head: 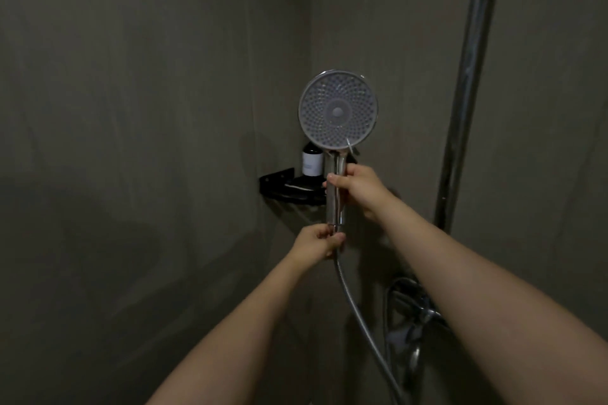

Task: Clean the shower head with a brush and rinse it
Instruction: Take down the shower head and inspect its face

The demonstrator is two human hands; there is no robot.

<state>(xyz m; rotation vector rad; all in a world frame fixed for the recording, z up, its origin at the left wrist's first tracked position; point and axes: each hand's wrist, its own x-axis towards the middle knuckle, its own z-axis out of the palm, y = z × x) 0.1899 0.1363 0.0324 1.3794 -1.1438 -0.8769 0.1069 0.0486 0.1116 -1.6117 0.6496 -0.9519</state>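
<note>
A round chrome shower head is held upright in front of the corner, its nozzle face turned toward me. My right hand grips the upper part of its chrome handle. My left hand pinches the fitting at the bottom of the handle, where the metal hose joins it. The hose curves down and to the right. No brush is in view.
A black corner shelf behind the handle carries a dark bottle with a white label. A chrome riser pipe runs up the right wall. The tap fitting sits low right. Grey walls meet in the corner.
</note>
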